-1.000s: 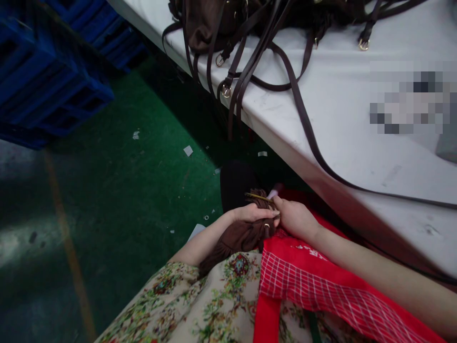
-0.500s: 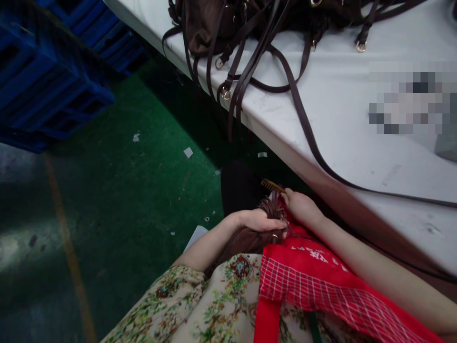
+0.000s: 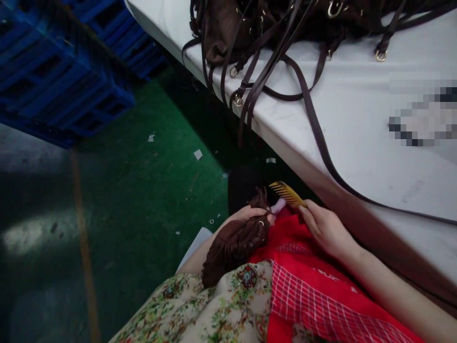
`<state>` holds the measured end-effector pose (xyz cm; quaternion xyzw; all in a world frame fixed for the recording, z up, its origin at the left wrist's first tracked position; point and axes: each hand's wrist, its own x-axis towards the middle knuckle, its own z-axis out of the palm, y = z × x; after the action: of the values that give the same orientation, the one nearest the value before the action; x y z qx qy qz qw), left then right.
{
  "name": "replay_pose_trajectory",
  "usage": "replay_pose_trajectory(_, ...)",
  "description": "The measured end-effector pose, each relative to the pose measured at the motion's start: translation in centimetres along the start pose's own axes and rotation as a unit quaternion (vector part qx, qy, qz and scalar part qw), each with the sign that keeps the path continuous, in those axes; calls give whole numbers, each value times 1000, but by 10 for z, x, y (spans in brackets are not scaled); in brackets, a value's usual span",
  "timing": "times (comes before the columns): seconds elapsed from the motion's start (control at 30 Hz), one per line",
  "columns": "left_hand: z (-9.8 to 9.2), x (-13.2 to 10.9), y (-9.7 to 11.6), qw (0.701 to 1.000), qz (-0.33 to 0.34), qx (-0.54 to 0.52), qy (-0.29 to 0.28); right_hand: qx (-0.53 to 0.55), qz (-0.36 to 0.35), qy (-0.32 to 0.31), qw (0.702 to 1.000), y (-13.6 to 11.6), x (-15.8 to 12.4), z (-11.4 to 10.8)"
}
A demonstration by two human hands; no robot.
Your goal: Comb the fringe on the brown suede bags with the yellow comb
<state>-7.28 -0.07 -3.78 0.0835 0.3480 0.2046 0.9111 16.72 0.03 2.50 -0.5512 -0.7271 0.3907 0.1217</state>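
Observation:
My left hand (image 3: 252,213) is closed on a dark brown fringed bag (image 3: 237,243), which rests against my lap. Strands of brown fringe (image 3: 260,196) stick out above the fingers, and a small metal ring shows on the bag. A yellow comb (image 3: 287,193) is pinched in my right hand (image 3: 319,224), its teeth pointing down and left toward the fringe but apart from it. Between the hands, a pale pinkish piece (image 3: 278,206) sticks out by my left fingertips; what it is I cannot make out.
A white table (image 3: 364,138) runs along the right, with brown bags (image 3: 221,40) piled at its far side. Their straps (image 3: 314,121) with buckles hang over the edge. Blue pallets (image 3: 60,81) are stacked at left on the green floor (image 3: 167,181), among paper scraps.
My right hand with the comb has drawn right, away from the fringe. The bag has been raised and turned in my left hand, so more of it shows. The view has shifted slightly.

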Motion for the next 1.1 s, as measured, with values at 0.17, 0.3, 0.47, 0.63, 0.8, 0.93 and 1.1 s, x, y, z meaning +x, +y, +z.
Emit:
replay_pose_trajectory(0.17,8,-4,2,999,21,31,-29,-85,-51,-89,991,-17,-3,24)
replay_pose_trajectory(0.3,22,-5,8,986,14,129,-103,-161,-32,-148,975,-16,13,34)
replay_pose_trajectory(0.47,35,-2,18,948,-42,245,-200,-237,15,-159,958,-17,23,35)
replay_pose_trajectory(0.63,53,5,24,900,-11,360,-245,-230,61,-145,960,-8,25,38)
replay_pose_trajectory(0.8,68,13,18,840,22,457,-291,-206,172,-136,954,36,39,34)
replay_pose_trajectory(0.93,49,7,21,895,12,385,-223,-152,168,-93,970,52,33,13)
replay_pose_trajectory(1.1,23,-4,27,960,33,266,-83,-39,93,9,995,13,-2,-16)
